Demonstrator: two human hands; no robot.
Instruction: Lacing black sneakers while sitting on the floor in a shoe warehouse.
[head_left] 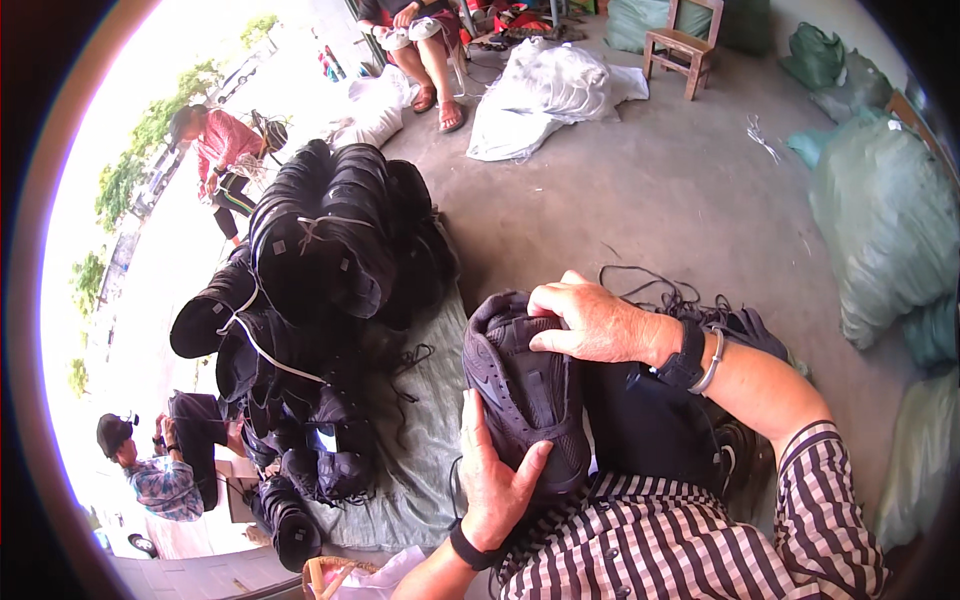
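Between left hand (495, 470) and right hand (600, 320): dark shoe (525, 390), gripped.

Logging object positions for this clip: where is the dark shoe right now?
The dark shoe sits low at centre of the head view, held between the left hand and right hand, right of the bundled black stacks.

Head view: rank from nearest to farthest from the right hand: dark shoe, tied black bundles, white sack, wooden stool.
From the right hand:
1. Dark shoe: under its fingers, centre.
2. Tied black bundles: stacked to the left.
3. White sack: on the floor ahead, top centre.
4. Wooden stool: beyond the sack, top right.
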